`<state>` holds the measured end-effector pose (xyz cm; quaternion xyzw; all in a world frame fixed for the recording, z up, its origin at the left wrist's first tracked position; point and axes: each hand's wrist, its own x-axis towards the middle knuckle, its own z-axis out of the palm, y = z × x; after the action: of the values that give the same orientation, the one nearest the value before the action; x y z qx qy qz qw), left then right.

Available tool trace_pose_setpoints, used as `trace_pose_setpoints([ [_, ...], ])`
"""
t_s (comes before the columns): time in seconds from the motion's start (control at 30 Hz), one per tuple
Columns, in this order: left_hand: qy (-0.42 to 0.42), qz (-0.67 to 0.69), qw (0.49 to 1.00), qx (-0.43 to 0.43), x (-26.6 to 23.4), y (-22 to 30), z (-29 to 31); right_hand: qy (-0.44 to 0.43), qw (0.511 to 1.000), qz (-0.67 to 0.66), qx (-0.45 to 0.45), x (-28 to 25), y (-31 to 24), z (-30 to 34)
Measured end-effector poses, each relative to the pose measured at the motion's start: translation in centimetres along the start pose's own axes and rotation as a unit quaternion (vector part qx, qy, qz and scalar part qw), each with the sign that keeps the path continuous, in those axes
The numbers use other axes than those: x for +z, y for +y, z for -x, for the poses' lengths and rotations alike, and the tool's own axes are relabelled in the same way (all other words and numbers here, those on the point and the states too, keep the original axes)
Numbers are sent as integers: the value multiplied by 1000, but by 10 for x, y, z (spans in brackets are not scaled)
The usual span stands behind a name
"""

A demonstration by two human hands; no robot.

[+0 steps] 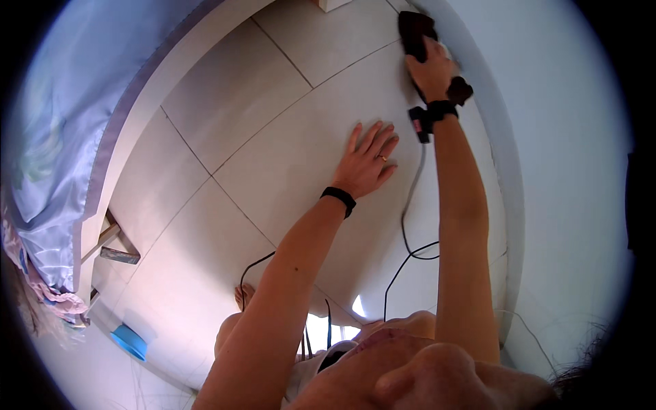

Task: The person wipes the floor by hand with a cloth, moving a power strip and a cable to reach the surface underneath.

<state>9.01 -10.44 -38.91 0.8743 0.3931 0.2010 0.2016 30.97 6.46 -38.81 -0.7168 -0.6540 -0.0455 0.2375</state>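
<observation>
My right hand (432,71) is stretched far forward, low by the floor where it meets the wall. Its fingers close over a dark brown, soft-looking piece of cloth (414,29), which sticks out ahead of the fingertips and again beside the wrist. The underside of that cloth is hidden. My left hand (369,160) is at the middle, fingers stretched out and palm toward the pale tiled floor (273,137), with nothing in it. Whether the palm rests on the tiles I cannot tell. Both wrists carry black bands, and a small black box (419,125) sits by the right one.
A white wall (560,171) runs along the right. On the left stands a bed with a shiny lilac cover (75,123) and a pale frame. A blue round object (130,342) lies at the lower left. A thin dark cable (404,219) trails between my arms.
</observation>
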Motion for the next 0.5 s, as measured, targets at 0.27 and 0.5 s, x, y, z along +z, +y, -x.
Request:
trace_pose_setpoints([
  [0.27,-25,81,996,-28,9,-18,18,-380,865,-220,-242,-25,-154,72],
  [0.5,-3,-13,1000,-4,-7,1,1,-113,964,-241,13,-49,-7,8],
])
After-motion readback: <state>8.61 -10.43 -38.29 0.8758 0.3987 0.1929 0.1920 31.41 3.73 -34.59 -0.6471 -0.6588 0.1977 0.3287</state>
